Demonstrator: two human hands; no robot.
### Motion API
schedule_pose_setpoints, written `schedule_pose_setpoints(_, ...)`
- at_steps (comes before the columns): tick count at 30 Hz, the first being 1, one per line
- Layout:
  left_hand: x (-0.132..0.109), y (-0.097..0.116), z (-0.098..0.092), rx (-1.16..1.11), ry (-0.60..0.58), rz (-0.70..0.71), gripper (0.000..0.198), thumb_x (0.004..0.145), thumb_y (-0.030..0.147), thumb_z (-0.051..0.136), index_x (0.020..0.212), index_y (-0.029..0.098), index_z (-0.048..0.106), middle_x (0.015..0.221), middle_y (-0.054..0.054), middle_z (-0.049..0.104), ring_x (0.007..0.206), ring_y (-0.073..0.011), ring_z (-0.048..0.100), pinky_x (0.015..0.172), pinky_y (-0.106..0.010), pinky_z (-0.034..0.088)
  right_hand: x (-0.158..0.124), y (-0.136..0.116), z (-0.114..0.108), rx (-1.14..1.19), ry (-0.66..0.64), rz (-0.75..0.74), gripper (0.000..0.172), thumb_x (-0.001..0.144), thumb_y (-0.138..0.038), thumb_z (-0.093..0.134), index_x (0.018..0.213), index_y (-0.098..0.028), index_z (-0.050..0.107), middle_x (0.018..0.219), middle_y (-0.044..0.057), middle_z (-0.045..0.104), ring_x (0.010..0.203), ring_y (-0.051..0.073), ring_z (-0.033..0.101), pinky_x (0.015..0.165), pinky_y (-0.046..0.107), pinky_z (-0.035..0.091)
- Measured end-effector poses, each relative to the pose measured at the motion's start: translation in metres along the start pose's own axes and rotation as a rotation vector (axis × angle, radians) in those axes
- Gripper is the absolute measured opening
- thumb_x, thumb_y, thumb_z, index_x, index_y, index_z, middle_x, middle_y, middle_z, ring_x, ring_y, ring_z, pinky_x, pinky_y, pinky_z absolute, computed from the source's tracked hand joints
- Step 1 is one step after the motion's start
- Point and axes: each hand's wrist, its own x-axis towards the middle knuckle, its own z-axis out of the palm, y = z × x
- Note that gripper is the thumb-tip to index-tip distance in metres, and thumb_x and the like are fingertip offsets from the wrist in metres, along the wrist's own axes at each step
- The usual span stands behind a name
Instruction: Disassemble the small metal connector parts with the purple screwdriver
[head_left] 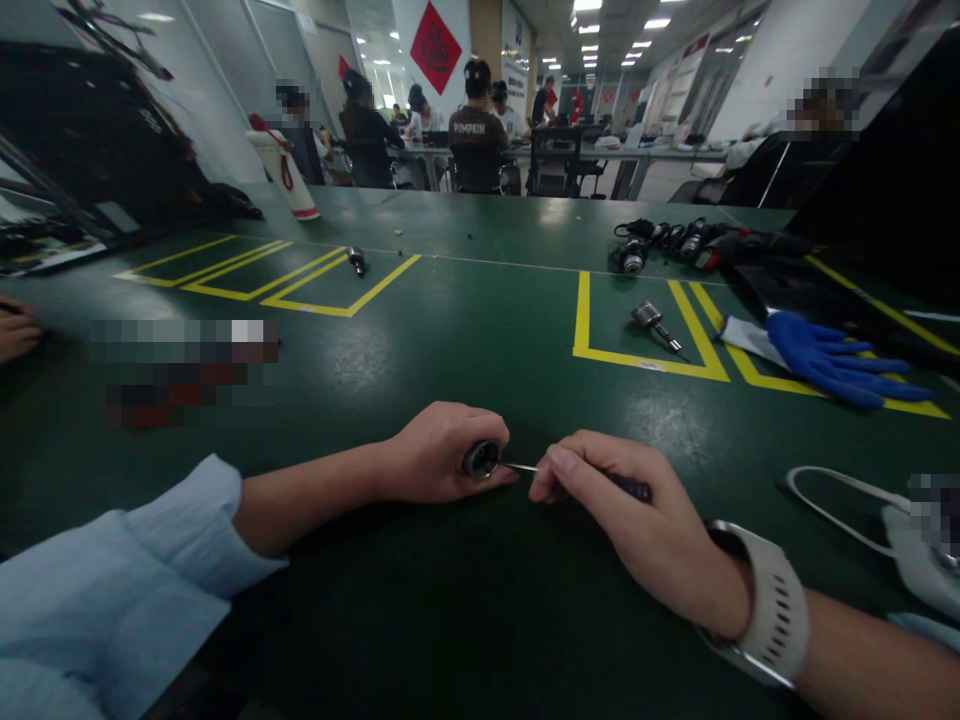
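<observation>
My left hand [439, 455] is wrapped round a dark cylindrical part [481, 459], whose round, hollow end with a metallic rim faces right toward me. In my right hand [611, 490] is a screwdriver [628, 486] with a dark handle and a thin metal shaft. Its tip reaches the rim of the cylindrical part; whether it is inside or just touching, I cannot tell. Both hands are low over the near middle of the green table [420, 600]. Most of the cylindrical part is hidden by my fingers.
Yellow tape outlines mark the table. A metal tool head [654, 325] lies in the right outline, a smaller metal part [356, 262] farther left. Blue glove [825, 355], cabled tools [675, 245] and a white strap [840, 480] lie right. Another person's hand [16, 328] is far left.
</observation>
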Motion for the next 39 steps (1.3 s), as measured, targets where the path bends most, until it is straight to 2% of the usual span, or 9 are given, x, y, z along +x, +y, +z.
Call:
schedule_pose_setpoints(4,-0.001,0.001,-0.003,-0.214,0.007,-0.034,0.016,0.077,0.025,0.062,0.075,0.015,0.050,0.066,0.003,0.053,0.057,-0.0076,0.049,0.051,-0.018,0.038,-0.002,0.002,0.000,0.081,0.096,-0.009,0.030,0.090,-0.029,0.049,0.067,-0.018,0.065,0.064,0.000,0.063,0.063,0.012,0.059,0.061,0.024,0.047)
schedule_pose_setpoints(7,0.000,0.003,-0.004,-0.300,-0.022,-0.025,0.013,0.078,0.021,0.060,0.074,0.015,0.050,0.066,0.002,0.052,0.056,-0.0069,0.048,0.050,-0.017,0.039,-0.003,0.002,0.001,0.064,0.108,-0.037,0.031,0.090,-0.029,0.049,0.067,-0.018,0.066,0.063,0.000,0.064,0.062,0.012,0.059,0.060,0.024,0.046)
schedule_pose_setpoints(14,0.001,0.005,-0.001,-0.258,-0.131,0.049,0.013,0.079,0.025,0.061,0.077,0.014,0.053,0.068,0.001,0.054,0.059,-0.0087,0.049,0.053,-0.021,0.038,0.000,-0.004,0.002,0.038,0.028,-0.016,0.030,0.090,-0.027,0.048,0.067,-0.017,0.066,0.064,0.001,0.063,0.063,0.013,0.059,0.059,0.026,0.046)
schedule_pose_setpoints(20,0.001,0.010,-0.002,-0.217,-0.218,0.071,0.019,0.077,0.029,0.065,0.072,0.015,0.052,0.066,0.003,0.051,0.061,-0.0094,0.048,0.056,-0.023,0.036,0.008,0.002,-0.003,0.257,-0.037,0.104,0.030,0.088,-0.030,0.051,0.064,-0.018,0.065,0.060,0.001,0.061,0.059,0.013,0.056,0.058,0.027,0.045)
schedule_pose_setpoints(23,0.002,0.013,-0.003,-0.280,-0.210,0.036,0.021,0.075,0.028,0.067,0.070,0.016,0.051,0.065,0.004,0.050,0.059,-0.0087,0.048,0.054,-0.022,0.037,0.011,0.004,-0.003,0.347,-0.030,0.171,0.032,0.087,-0.031,0.051,0.063,-0.018,0.066,0.060,0.001,0.061,0.057,0.012,0.055,0.057,0.026,0.043)
schedule_pose_setpoints(27,0.003,0.014,-0.003,-0.430,-0.187,-0.038,0.019,0.073,0.024,0.068,0.072,0.015,0.052,0.065,0.004,0.051,0.057,-0.0076,0.049,0.050,-0.019,0.038,0.011,0.003,0.000,0.464,0.070,0.249,0.032,0.085,-0.029,0.053,0.057,-0.016,0.065,0.056,0.002,0.060,0.054,0.012,0.054,0.053,0.026,0.041)
schedule_pose_setpoints(32,0.002,0.013,-0.004,-0.568,-0.148,-0.052,0.018,0.071,0.018,0.069,0.073,0.014,0.052,0.066,0.004,0.052,0.057,-0.0065,0.050,0.049,-0.017,0.039,0.008,0.005,0.004,0.576,0.109,0.270,0.031,0.084,-0.030,0.055,0.058,-0.016,0.065,0.057,0.002,0.060,0.054,0.011,0.053,0.053,0.025,0.040)
schedule_pose_setpoints(39,0.002,0.014,-0.005,-0.606,-0.129,-0.064,0.017,0.069,0.017,0.069,0.071,0.015,0.052,0.064,0.004,0.051,0.054,-0.0061,0.048,0.048,-0.017,0.039,0.004,0.007,0.003,0.457,0.064,0.159,0.030,0.086,-0.032,0.055,0.063,-0.017,0.067,0.062,0.002,0.062,0.060,0.013,0.056,0.058,0.027,0.043)
